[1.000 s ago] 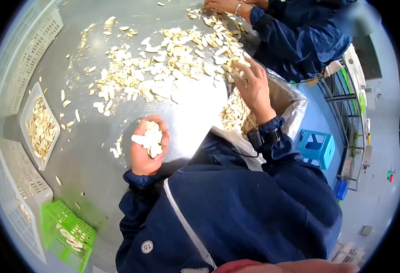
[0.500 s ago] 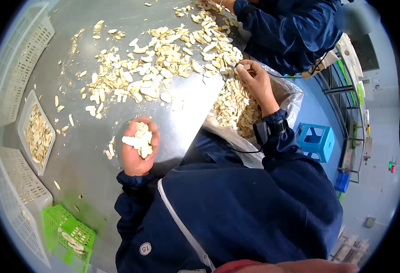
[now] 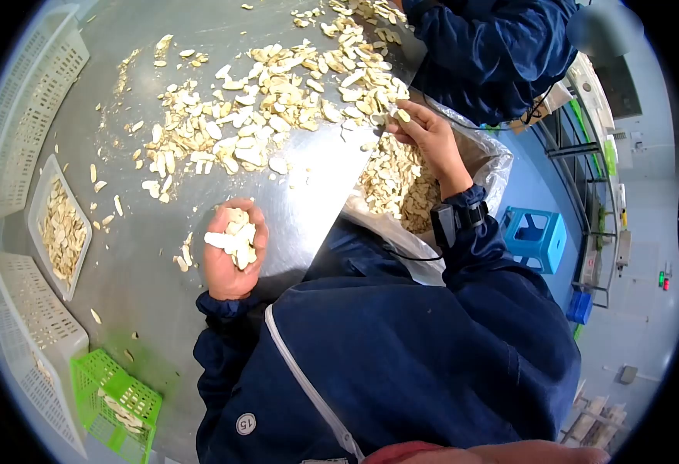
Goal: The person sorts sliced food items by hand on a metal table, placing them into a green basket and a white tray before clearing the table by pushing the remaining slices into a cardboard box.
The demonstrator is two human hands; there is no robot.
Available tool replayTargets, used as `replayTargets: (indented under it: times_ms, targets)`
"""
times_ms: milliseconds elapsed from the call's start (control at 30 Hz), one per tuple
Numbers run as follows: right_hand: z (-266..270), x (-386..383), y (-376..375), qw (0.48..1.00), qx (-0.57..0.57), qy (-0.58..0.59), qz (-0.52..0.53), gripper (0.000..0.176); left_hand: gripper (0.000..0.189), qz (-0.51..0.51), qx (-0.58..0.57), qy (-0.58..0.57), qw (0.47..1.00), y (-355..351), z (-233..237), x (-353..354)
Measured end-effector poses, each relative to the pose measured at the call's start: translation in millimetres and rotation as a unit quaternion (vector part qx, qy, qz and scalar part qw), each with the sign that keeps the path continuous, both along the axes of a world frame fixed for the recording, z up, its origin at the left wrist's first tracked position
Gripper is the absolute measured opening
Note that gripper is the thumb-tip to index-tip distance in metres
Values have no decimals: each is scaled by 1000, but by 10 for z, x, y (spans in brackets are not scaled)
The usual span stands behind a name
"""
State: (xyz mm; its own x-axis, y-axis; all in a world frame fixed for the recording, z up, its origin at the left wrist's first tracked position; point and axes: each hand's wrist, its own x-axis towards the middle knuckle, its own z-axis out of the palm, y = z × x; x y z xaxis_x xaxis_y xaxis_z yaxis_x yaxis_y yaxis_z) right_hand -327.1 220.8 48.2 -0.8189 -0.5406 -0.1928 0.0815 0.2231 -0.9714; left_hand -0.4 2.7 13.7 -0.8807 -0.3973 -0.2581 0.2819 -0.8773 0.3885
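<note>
My left hand [image 3: 231,251] is cupped palm up over the metal table, its fingers curled around a small heap of pale dried slices [image 3: 239,238]. At the table's edge my right hand [image 3: 432,143] pinches one yellowish slice [image 3: 403,116] between thumb and fingers, partly hidden by them. Just below that hand is a plastic-lined bag [image 3: 494,166] with many similar slices [image 3: 393,182] in it. A wide scatter of slices [image 3: 277,100] covers the table beyond both hands, reaching close to my right fingertips.
White perforated baskets [image 3: 42,100] line the table's left side. Between them lies a white tray [image 3: 76,271] of slices, with a green basket [image 3: 115,375] nearer me. A co-worker's blue sleeve [image 3: 494,54] is at the upper right. A blue stool [image 3: 536,236] stands on the floor.
My right hand has turned slightly, its fingers now over the table edge by the slices. The co-worker's hand has moved up, mostly out of view. My left hand stays nearly still.
</note>
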Motion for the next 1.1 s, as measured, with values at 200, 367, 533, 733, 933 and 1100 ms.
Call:
replayTargets:
  times_ms: [200,367,533,733,933,1100]
  targets:
    - [85,-66,-71,872,241,427,19,30,35,-3,2,7,1000,2,-13,2]
    - [11,-72,-357,826,234,512,44,25,35,-4,8,7,1000,-1,3,13]
    - [-53,-154,-377,841,220,494,32,24,37,-11,1,27,1000,-13,-59,31]
    - [68,-82,-410,986,84,136,47,37,38,-13,9,27,999,-10,-70,25]
    - [161,128,-560,989,21,74,125,43,36,-16,8,18,1000,-9,-25,22]
    - [231,421,-786,983,13,40,177,40,36,-22,10,17,1000,-18,-28,11]
